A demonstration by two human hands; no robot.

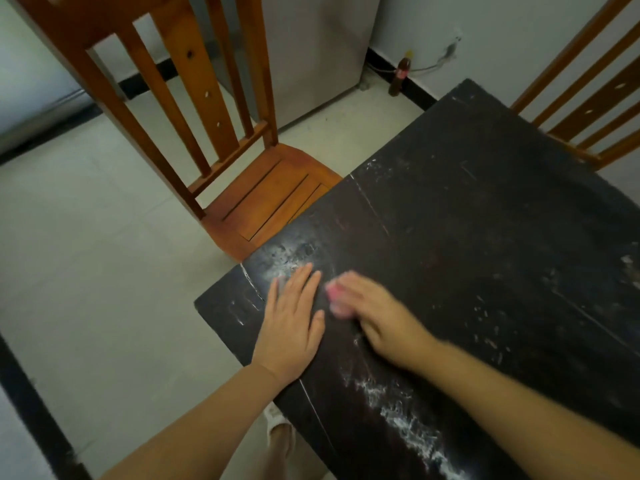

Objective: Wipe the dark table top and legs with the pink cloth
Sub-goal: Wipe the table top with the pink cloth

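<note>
A scuffed dark wooden table top point(467, 244) streaked with white residue stands on pale floor tiles beside an orange slatted wooden chair point(221, 150). The left hand point(292, 323) lies flat, fingers straight, near the corner. Just beside it, the blurred right hand point(377, 317) presses the small pink cloth point(335, 295) onto the top.

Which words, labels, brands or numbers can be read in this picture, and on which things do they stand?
No text can be read.
The bottle by the wall has a red label, too small and blurred to read.
The dark table top, the pink cloth under the right hand, and the chair show no writing.
</note>
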